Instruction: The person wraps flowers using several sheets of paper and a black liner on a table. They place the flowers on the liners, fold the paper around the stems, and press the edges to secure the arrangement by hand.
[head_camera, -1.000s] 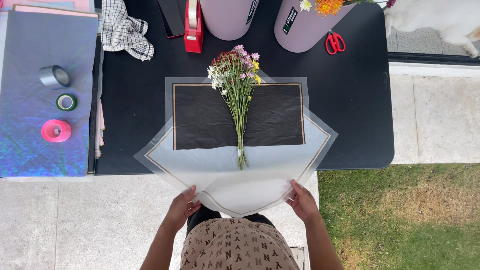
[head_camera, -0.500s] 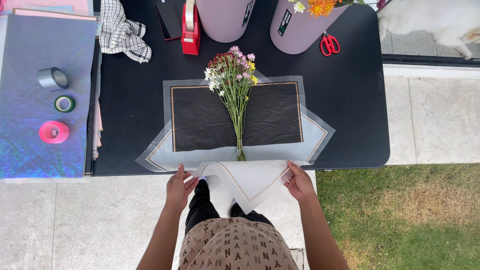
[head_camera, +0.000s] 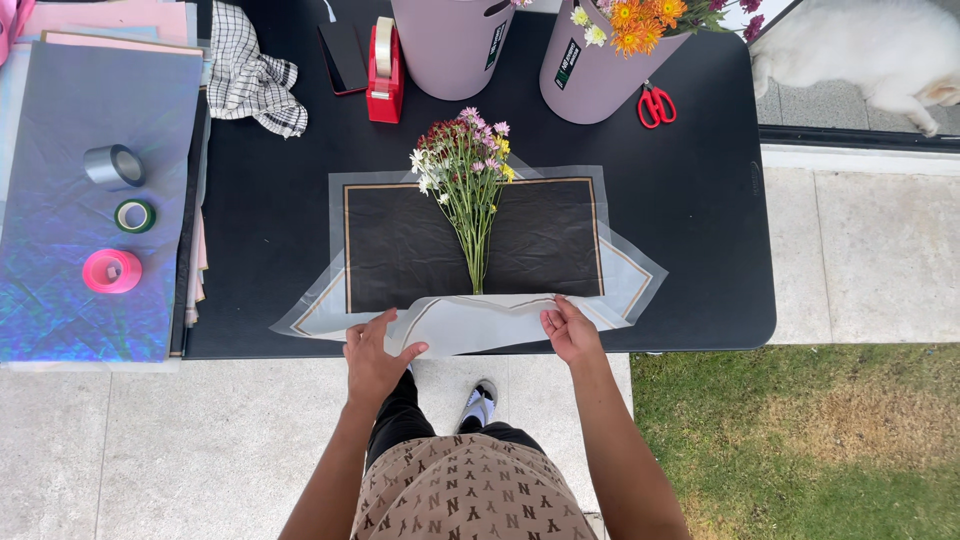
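Translucent wrap (head_camera: 440, 322) folded at table edge (head_camera: 480, 350) — left hand (head_camera: 375, 355), right hand (head_camera: 570, 330) pressing.

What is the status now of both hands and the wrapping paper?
Left hand flat on folded wrapping paper, right hand pinching the fold edge. Flower bunch lying on black sheet, stems toward fold. Nothing in the way.
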